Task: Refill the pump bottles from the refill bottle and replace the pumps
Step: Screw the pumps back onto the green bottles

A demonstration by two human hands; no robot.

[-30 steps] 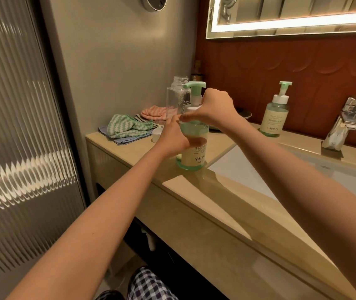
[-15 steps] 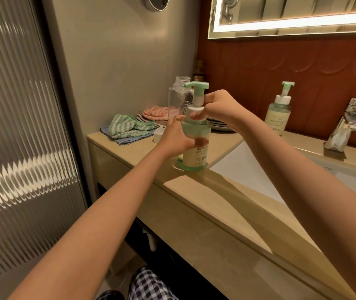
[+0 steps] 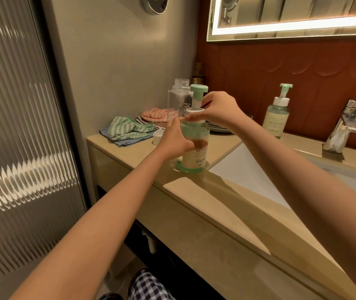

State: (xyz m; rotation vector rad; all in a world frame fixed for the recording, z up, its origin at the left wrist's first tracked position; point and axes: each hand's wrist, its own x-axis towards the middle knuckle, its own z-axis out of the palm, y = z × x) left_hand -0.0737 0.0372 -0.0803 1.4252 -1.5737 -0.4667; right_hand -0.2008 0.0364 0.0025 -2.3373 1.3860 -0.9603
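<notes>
two grips held one pump bottle (image 3: 194,158), which stood upright on the desk (image 3: 216,192) beside the left edge of the sink (image 3: 248,172). the left grip (image 3: 176,140) was wrapped round the bottle body; the right grip (image 3: 218,111) pinched the white collar of the pump (image 3: 198,92) seated in its neck. the clear refill bottle (image 3: 178,100), uncapped, stood just behind. a second pump bottle (image 3: 276,119) stood well apart, near the faucet (image 3: 345,124), pump fitted.
</notes>
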